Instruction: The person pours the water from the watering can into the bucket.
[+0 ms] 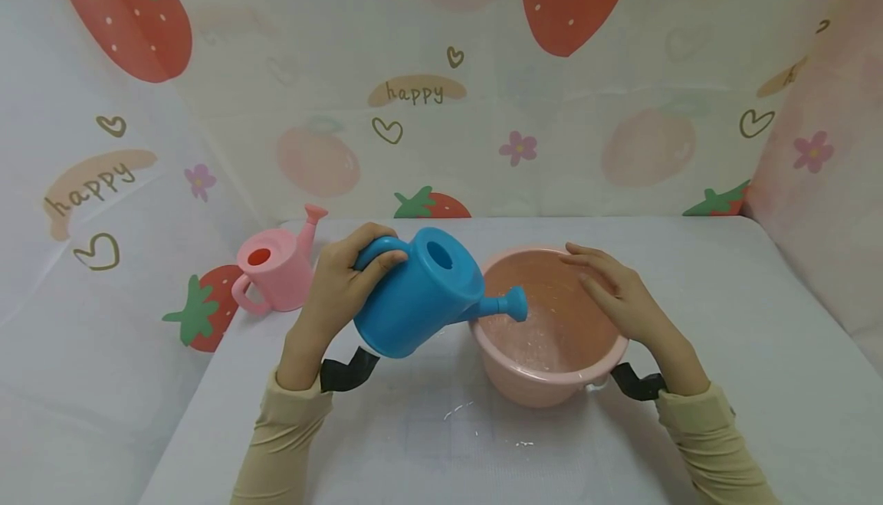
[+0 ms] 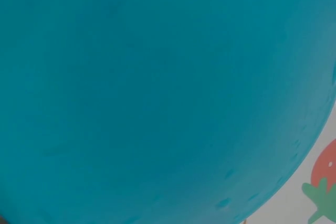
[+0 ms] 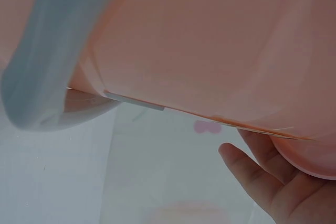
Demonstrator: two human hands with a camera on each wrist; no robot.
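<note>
My left hand (image 1: 345,275) grips the handle of a blue watering can (image 1: 421,290), which is held up and tilted to the right. Its spout reaches over the left rim of a pink bucket (image 1: 545,375), with the sprinkler head above the bucket's inside. The can's blue body (image 2: 157,98) fills most of the left wrist view, with droplets on it. At the bucket's right side is my right hand (image 1: 624,298), its fingers loosely extended over the rim. In the right wrist view, that hand (image 3: 294,192) lies close beside the bucket's wall (image 3: 210,45); contact is hard to tell.
A pink watering can (image 1: 279,267) stands at the back left of the white table (image 1: 386,444). Small wet spots (image 1: 458,411) lie on the tabletop in front of the bucket. Behind hangs a strawberry-patterned backdrop (image 1: 331,53).
</note>
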